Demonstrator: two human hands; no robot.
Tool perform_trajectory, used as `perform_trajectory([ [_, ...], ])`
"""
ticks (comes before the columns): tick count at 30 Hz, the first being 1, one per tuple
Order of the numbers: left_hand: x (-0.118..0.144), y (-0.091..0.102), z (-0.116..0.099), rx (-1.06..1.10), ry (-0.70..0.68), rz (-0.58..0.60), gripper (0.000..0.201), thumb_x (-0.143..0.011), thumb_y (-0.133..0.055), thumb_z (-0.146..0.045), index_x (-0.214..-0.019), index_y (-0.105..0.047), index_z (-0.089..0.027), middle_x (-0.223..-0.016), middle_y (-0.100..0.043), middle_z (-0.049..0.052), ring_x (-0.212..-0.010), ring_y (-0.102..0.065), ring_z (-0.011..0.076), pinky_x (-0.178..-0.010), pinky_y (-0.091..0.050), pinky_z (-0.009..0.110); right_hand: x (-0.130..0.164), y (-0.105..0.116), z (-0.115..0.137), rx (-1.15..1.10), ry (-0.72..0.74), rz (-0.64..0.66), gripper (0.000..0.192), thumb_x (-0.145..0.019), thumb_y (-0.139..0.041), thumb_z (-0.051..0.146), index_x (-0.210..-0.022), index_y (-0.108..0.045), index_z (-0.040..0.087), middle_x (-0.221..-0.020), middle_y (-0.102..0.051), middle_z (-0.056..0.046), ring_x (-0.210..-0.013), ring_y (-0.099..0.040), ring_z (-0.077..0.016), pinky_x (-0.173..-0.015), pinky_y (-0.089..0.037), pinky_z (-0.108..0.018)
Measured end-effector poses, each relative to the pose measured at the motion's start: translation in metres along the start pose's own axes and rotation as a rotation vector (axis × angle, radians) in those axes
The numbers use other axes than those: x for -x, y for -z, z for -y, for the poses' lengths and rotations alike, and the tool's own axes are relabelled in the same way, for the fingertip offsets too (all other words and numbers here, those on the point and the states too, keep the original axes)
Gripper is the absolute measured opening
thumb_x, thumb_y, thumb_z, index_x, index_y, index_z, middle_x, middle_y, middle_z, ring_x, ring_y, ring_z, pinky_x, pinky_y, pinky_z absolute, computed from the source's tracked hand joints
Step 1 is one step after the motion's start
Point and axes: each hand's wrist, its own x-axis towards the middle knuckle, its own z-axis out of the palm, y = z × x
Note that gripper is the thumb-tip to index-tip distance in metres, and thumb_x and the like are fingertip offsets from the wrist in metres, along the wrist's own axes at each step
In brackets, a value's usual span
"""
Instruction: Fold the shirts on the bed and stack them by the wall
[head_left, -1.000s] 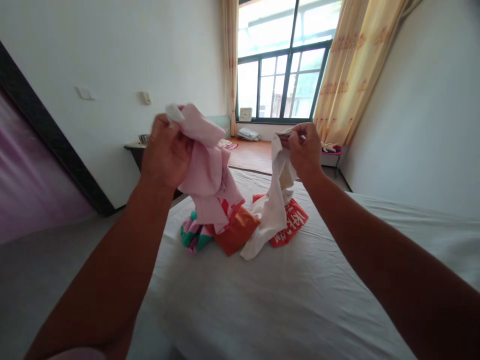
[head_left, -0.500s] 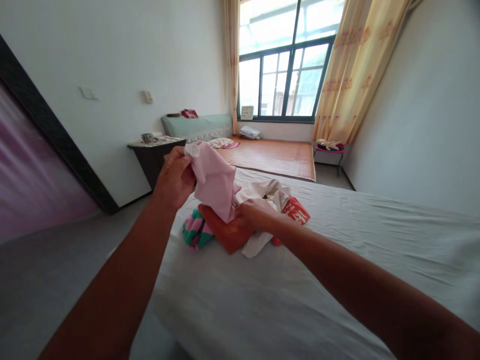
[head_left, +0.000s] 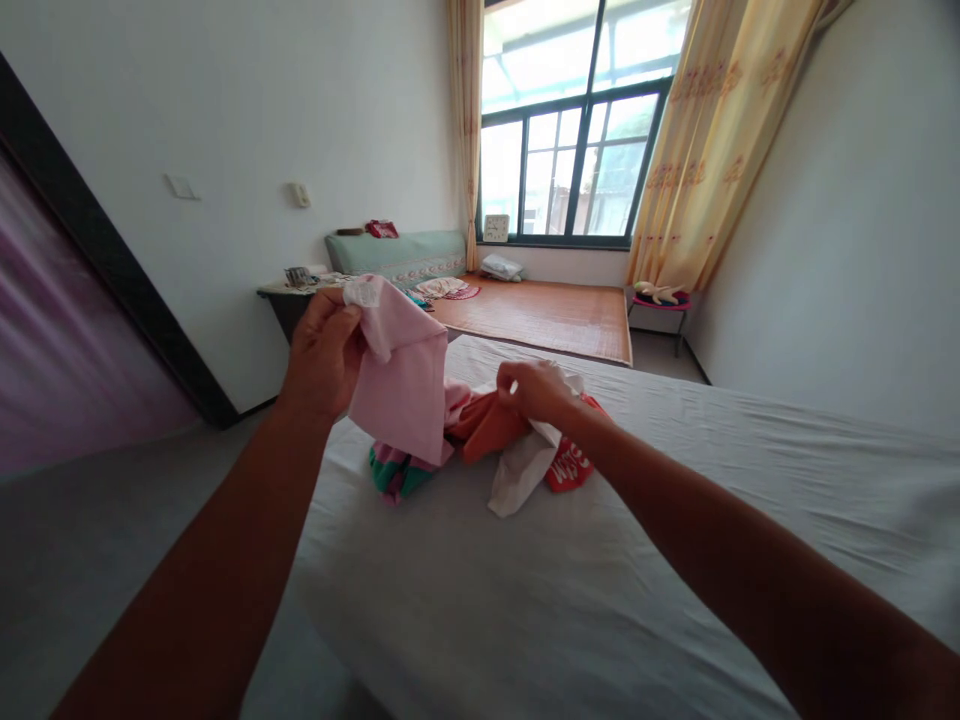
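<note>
Fingers of the left hand (head_left: 324, 352) are pinching a pale pink cotton garment (head_left: 403, 385) aloft while the right hand (head_left: 534, 390) is gripping an orange cloth (head_left: 487, 425) at its seven o'clock, risking dragging the tangled white cloth (head_left: 521, 470) off the white bedsheet (head_left: 600, 580).

White walls (head_left: 315, 110) enclose the room, with a grey floor (head_left: 97, 560) at the left. Daylight pours through a dark-framed window (head_left: 570, 150) hung with yellow curtains (head_left: 712, 150). Below the window lies a woven mat (head_left: 547, 315); a dark side table (head_left: 289, 300) stands against the left wall, and a white-sheeted bed (head_left: 585, 590) fills the foreground.
</note>
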Motion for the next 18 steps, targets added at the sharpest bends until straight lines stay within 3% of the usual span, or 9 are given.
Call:
perform_trajectory([
  [3, 0.007, 0.009, 0.006, -0.018, 0.037, -0.019, 0.011, -0.077, -0.063, -0.028, -0.077, -0.054, -0.022, -0.073, -0.055, -0.001, -0.069, -0.054, 0.0129, -0.058, -0.044, 0.022, -0.022, 0.04, -0.012, -0.319, 0.005, -0.317, 0.012, -0.075, -0.056, 0.025, -0.08, -0.065, 0.019, -0.076, -0.068, -0.001, -0.069, -0.061, -0.0147, -0.065, -0.045, -0.025],
  [5, 0.013, 0.011, 0.006, -0.027, 0.075, 0.004, 0.009, -0.077, -0.063, -0.026, -0.077, -0.055, -0.021, -0.071, -0.053, -0.002, -0.063, -0.05, 0.0109, -0.054, -0.042, 0.02, -0.031, 0.06, -0.019, -0.499, 0.045, -0.426, 0.014, -0.077, -0.054, 0.027, -0.083, -0.063, 0.018, -0.071, -0.065, 0.0, -0.062, -0.059, -0.0128, -0.059, -0.045, -0.024],
  [7, 0.018, 0.011, 0.007, -0.068, 0.126, 0.059, 0.008, -0.077, -0.062, -0.026, -0.078, -0.057, -0.02, -0.068, -0.051, -0.003, -0.058, -0.047, 0.0098, -0.051, -0.04, 0.02, -0.034, 0.071, -0.025, -0.524, 0.068, -0.365, 0.012, -0.075, -0.057, 0.027, -0.079, -0.063, 0.018, -0.064, -0.062, 0.001, -0.058, -0.056, -0.0119, -0.056, -0.043, -0.023],
  [10, 0.025, 0.007, 0.009, -0.196, 0.179, 0.162, 0.011, -0.078, -0.062, -0.03, -0.082, -0.058, -0.021, -0.065, -0.051, -0.003, -0.055, -0.045, 0.01, -0.05, -0.038, 0.02, -0.034, 0.079, -0.027, -0.345, 0.054, -0.25, 0.006, -0.066, -0.064, 0.021, -0.064, -0.06, 0.017, -0.056, -0.057, 0.002, -0.057, -0.055, -0.0122, -0.057, -0.043, -0.024],
  [15, 0.029, 0.0, 0.014, -0.321, 0.177, 0.206, 0.017, -0.079, -0.062, -0.036, -0.085, -0.06, -0.02, -0.067, -0.054, -0.002, -0.059, -0.048, 0.0119, -0.053, -0.039, 0.022, -0.046, 0.103, -0.015, -0.504, 0.154, -0.512, 0.01, -0.078, -0.052, 0.023, -0.081, -0.061, 0.018, -0.067, -0.061, 0.0, -0.067, -0.059, -0.0127, -0.061, -0.046, -0.025],
  [18, 0.032, -0.003, 0.013, -0.303, 0.162, 0.203, 0.018, -0.079, -0.062, -0.037, -0.085, -0.059, -0.02, -0.071, -0.057, -0.001, -0.062, -0.05, 0.0124, -0.055, -0.04, 0.022, -0.051, 0.107, -0.02, -0.43, 0.154, -0.446, 0.007, -0.077, -0.055, 0.023, -0.079, -0.06, 0.019, -0.067, -0.061, 0.0, -0.072, -0.061, -0.0144, -0.066, -0.049, -0.027],
])
